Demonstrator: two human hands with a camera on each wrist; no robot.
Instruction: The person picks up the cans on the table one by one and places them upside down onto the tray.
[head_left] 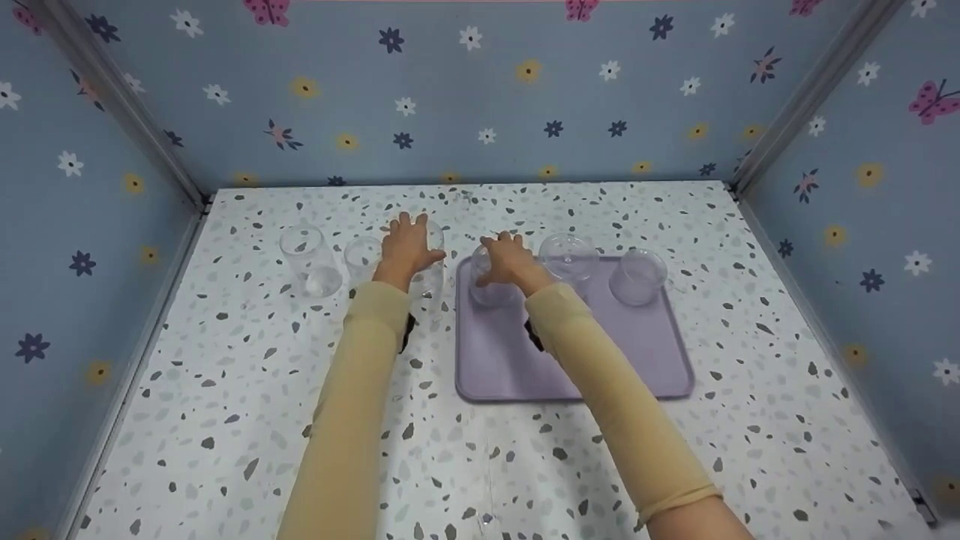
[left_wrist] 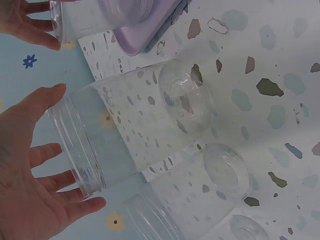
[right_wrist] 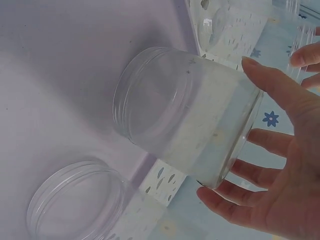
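Around the rim of a clear jar [left_wrist: 135, 125] that stands upright on the table, my left hand [head_left: 405, 246] spreads straight fingers. The thumb [left_wrist: 47, 97] is close to the rim; whether it touches cannot be told. My right hand [head_left: 511, 262] holds another clear jar [right_wrist: 185, 115] by its base, thumb on one side and fingers on the other. That jar is mouth down on the left back part of the purple tray [head_left: 510, 375]. Beside it on the tray are two more clear jars, one in the middle [head_left: 568, 257] and one at the right [head_left: 639, 277].
Left of my left hand stand a small clear jar [head_left: 363, 255] and a tall clear jar [head_left: 311, 262]. Blue flowered panels [head_left: 480, 97] enclose the speckled table [head_left: 225, 420] at the back and both sides.
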